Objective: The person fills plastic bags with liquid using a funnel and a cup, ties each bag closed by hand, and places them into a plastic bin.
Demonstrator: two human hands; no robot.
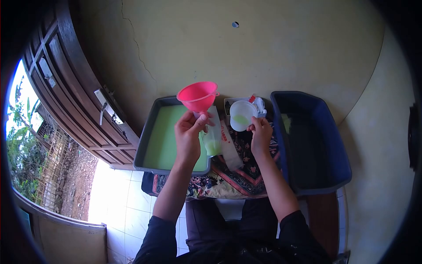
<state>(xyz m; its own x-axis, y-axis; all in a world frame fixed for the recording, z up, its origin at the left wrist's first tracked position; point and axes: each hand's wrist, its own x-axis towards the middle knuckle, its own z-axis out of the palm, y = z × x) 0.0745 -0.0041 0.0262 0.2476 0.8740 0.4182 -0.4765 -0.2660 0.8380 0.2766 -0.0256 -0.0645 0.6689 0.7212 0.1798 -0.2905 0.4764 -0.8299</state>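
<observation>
My left hand (189,134) is closed around the neck of a pink funnel (198,97), held upright. A clear plastic bag (214,137) hangs below the funnel beside my fingers, with some pale green liquid in its bottom. The funnel's spout is hidden by my hand. In my right hand (261,135) is a white plastic dipper (243,111), gripped at its near right side and tilted so that a little green liquid shows inside. The dipper is apart from the funnel, to its right.
A grey tub (137,160) of pale green liquid stands at left, a dark blue tub (343,176) at right. Between them are a printed plastic packet (231,152), a patterned cloth (239,178) and a small white box (263,113) of items. A wooden door (74,88) stands open at left.
</observation>
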